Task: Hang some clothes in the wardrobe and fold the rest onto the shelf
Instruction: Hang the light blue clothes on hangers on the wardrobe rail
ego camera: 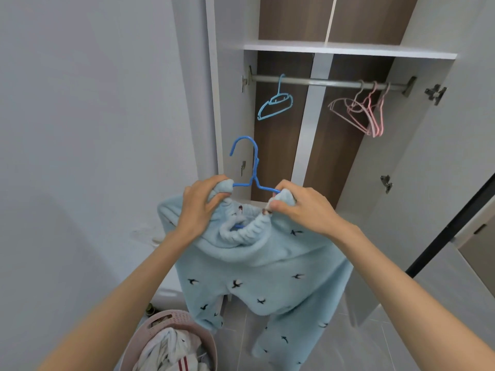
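Light blue fleece trousers point(257, 266) with small dark bird prints hang in front of me, their legs dropping toward the floor. A blue hanger point(253, 167) sits inside the waistband, its hook sticking up. My left hand point(201, 204) grips the waistband over the hanger's left end. My right hand point(300, 207) pinches the waistband over the right end. Behind them stands the open wardrobe with a metal rail point(321, 82) and a white shelf point(348, 50) above it.
A light blue hanger point(276, 103) hangs at the rail's left, several pink hangers point(367, 113) at its right. A pink laundry basket point(171, 341) with clothes stands on the floor at lower left. The wardrobe door point(417, 183) is swung open on the right.
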`<move>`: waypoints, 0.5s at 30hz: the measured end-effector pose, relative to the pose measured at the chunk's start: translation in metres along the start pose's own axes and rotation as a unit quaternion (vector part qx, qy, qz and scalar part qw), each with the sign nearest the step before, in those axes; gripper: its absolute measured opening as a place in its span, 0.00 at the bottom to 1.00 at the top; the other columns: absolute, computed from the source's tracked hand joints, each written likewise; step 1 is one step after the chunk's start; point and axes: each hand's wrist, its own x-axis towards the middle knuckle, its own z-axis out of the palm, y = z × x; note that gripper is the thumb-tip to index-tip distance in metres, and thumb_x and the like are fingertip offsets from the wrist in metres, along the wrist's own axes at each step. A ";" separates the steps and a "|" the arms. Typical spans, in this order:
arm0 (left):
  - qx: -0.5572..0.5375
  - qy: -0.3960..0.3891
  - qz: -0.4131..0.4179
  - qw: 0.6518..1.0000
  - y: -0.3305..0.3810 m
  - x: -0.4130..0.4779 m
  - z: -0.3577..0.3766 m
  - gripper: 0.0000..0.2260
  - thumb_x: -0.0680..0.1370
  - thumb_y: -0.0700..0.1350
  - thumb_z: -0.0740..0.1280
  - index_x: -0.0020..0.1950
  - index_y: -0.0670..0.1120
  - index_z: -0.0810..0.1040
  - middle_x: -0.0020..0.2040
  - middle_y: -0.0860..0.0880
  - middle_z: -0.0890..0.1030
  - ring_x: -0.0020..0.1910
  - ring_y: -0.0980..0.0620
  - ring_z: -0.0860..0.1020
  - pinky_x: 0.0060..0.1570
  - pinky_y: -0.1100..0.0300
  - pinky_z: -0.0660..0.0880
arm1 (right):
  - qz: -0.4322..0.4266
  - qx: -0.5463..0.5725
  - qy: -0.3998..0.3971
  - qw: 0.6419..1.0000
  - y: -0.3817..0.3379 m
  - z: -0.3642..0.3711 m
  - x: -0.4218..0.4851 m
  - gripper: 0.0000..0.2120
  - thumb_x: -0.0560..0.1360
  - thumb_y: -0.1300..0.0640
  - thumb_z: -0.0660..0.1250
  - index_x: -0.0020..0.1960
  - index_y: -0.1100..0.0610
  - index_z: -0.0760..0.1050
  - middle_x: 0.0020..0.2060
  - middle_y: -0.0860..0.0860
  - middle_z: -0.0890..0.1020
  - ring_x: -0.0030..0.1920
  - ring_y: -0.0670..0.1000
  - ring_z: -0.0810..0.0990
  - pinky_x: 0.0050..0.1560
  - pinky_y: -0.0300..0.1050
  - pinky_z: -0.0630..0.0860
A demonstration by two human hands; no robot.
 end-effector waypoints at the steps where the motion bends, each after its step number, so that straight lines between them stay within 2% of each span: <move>1: -0.001 0.000 -0.005 1.000 -0.001 -0.001 0.002 0.06 0.79 0.49 0.63 0.55 0.55 0.76 0.49 0.60 0.79 0.44 0.57 0.71 0.49 0.57 0.61 | 0.002 0.005 0.001 1.000 0.000 0.001 -0.002 0.19 0.70 0.30 0.53 0.42 0.45 0.70 0.27 0.43 0.73 0.30 0.42 0.71 0.31 0.41 0.62; 4: -0.015 -0.029 -0.017 0.999 -0.005 -0.005 0.006 0.07 0.79 0.47 0.63 0.56 0.53 0.77 0.50 0.60 0.78 0.45 0.57 0.71 0.51 0.62 0.62 | 0.021 0.014 0.048 0.999 0.008 0.009 -0.010 0.17 0.76 0.36 0.56 0.40 0.48 0.70 0.29 0.44 0.74 0.33 0.42 0.70 0.31 0.41 0.62; 7: -0.040 -0.042 -0.033 0.998 -0.008 -0.009 0.007 0.08 0.79 0.45 0.64 0.57 0.50 0.79 0.46 0.65 0.77 0.43 0.63 0.73 0.48 0.74 0.65 | 0.024 0.023 0.076 0.997 0.019 0.019 -0.020 0.14 0.78 0.42 0.59 0.39 0.48 0.69 0.34 0.45 0.76 0.37 0.43 0.72 0.33 0.41 0.65; 11: -0.074 0.046 -0.118 0.989 -0.015 -0.007 -0.003 0.08 0.79 0.45 0.65 0.54 0.50 0.82 0.44 0.60 0.81 0.40 0.64 0.78 0.44 0.72 0.73 | 0.042 0.015 0.134 0.990 0.034 0.022 -0.029 0.12 0.80 0.45 0.58 0.39 0.47 0.68 0.36 0.45 0.73 0.41 0.41 0.72 0.34 0.38 0.64; 13: -0.070 0.090 -0.129 0.985 -0.020 -0.009 -0.008 0.07 0.79 0.45 0.65 0.53 0.52 0.82 0.43 0.60 0.81 0.38 0.66 0.77 0.41 0.75 0.71 | 0.065 0.030 0.160 0.984 0.040 0.018 -0.030 0.11 0.79 0.45 0.58 0.39 0.46 0.69 0.35 0.43 0.73 0.40 0.39 0.72 0.33 0.38 0.65; 15: -0.061 0.092 -0.137 0.984 -0.023 -0.010 -0.011 0.08 0.79 0.44 0.65 0.55 0.49 0.82 0.45 0.57 0.81 0.39 0.69 0.76 0.41 0.77 0.69 | 0.086 0.047 0.175 0.980 0.045 0.014 -0.031 0.11 0.79 0.45 0.59 0.39 0.45 0.70 0.35 0.42 0.74 0.40 0.37 0.72 0.32 0.39 0.65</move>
